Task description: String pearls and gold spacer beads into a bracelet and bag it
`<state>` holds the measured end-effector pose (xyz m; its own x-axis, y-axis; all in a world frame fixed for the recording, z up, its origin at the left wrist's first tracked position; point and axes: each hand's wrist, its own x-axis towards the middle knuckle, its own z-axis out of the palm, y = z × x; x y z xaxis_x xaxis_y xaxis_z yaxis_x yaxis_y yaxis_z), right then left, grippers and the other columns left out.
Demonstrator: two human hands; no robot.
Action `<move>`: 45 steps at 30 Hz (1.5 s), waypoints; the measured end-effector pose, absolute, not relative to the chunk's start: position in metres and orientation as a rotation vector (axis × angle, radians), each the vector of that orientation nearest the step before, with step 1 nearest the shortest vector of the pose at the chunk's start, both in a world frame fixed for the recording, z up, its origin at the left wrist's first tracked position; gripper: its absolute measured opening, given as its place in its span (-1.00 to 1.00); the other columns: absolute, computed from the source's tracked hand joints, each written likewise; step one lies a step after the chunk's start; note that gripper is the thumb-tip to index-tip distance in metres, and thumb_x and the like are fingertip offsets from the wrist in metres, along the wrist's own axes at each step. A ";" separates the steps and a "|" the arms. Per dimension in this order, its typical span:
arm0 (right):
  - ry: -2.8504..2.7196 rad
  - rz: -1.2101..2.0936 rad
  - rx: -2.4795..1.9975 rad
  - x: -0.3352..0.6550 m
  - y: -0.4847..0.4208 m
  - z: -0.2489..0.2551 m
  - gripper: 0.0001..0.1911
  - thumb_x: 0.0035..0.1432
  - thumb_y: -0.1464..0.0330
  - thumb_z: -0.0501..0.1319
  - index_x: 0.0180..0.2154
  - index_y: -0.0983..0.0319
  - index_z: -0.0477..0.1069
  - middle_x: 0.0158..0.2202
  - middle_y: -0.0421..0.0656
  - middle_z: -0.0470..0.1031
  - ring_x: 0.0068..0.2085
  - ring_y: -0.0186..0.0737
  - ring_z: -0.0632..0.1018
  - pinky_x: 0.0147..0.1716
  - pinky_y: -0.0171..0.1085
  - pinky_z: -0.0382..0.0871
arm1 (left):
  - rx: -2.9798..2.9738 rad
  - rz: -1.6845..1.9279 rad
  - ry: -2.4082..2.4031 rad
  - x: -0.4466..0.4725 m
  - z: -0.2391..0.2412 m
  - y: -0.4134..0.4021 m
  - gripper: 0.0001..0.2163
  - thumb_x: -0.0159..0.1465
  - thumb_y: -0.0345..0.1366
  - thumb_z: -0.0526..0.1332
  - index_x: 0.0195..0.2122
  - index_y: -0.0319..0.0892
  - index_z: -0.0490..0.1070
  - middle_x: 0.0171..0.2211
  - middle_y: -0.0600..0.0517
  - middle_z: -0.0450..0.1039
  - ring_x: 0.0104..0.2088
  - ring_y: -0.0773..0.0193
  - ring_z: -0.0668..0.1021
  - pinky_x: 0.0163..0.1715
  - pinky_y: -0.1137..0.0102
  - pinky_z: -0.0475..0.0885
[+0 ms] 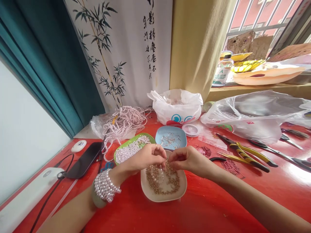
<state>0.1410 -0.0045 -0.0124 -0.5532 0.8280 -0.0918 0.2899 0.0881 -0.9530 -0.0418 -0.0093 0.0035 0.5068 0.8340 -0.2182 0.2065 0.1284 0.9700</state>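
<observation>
Reaches in from the lower left corner with the left hand [148, 157], wrist wound in a pearl bracelet [105, 186] with a pale green bangle [96, 200] just behind it, and from the lower right corner with the right hand [188, 159], bare forearm laid long across the red surface [213, 207]. Meets at mid-frame with knuckles up and palms turned inward, left fingers [162, 161] and right fingers [172, 158] pinched narrow and almost tip to tip, seemingly on some small piece, too small to name. Hovers above the far half of the beige dish [164, 197], with the gold beads [162, 181] spread loose in its bowl, straight down from the fingertips and a little toward the bottom of the frame, about equally near to either hand and with no clear long axis to the heap. Just behind the left hand, a green dish [132, 139] of white pearls; beyond the fingertips, a blue dish [160, 134] with small metal pins. Right of centre, yellow-handled pliers [247, 155] lying slantwise, well apart from the right hand. At left, a black phone [85, 158] and a white mouse [78, 146]. Farther up, loose pearl strands [123, 121], a white plastic bag [177, 106], a clear plastic bag [255, 113], and a bamboo scroll [116, 48] on the wall.
</observation>
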 end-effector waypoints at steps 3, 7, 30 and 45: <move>-1.825 1.606 -1.063 0.137 -0.007 -0.011 -0.89 -0.13 0.43 0.20 -0.48 0.30 0.50 -0.58 -0.24 0.44 -0.53 -0.38 0.42 -0.47 -0.37 0.32 | 1.277 0.665 0.900 -0.041 0.005 -0.011 -0.91 -0.02 -0.47 0.12 -0.45 -0.24 0.31 -0.60 0.11 0.38 -0.61 0.42 0.42 -0.53 0.49 0.28; -1.704 1.703 -1.063 0.134 -0.010 -0.010 -0.85 -0.14 0.36 0.25 -0.48 0.32 0.49 -0.61 -0.24 0.44 -0.56 -0.40 0.42 -0.49 -0.36 0.33 | 1.188 0.717 0.817 -0.041 0.002 -0.012 -0.94 0.00 -0.46 0.13 -0.46 -0.26 0.32 -0.62 0.10 0.35 -0.63 0.46 0.37 -0.58 0.53 0.28; -1.652 1.705 -0.991 0.140 -0.007 -0.009 -0.92 -0.12 0.41 0.23 -0.56 0.31 0.43 -0.64 -0.29 0.37 -0.57 -0.45 0.36 -0.52 -0.42 0.25 | 1.631 0.706 1.106 -0.043 0.002 -0.009 -0.83 -0.02 -0.28 0.28 -0.44 -0.26 0.41 -0.65 0.15 0.25 -0.61 0.45 0.29 -0.62 0.54 0.14; -1.651 1.650 -0.995 0.138 -0.006 -0.011 -0.88 -0.13 0.35 0.28 -0.53 0.30 0.44 -0.61 -0.25 0.44 -0.55 -0.41 0.42 -0.49 -0.38 0.30 | 1.675 0.596 1.157 -0.050 0.008 -0.010 -0.84 0.01 -0.26 0.24 -0.46 -0.25 0.52 -0.56 0.04 0.45 -0.53 0.36 0.39 -0.51 0.48 0.23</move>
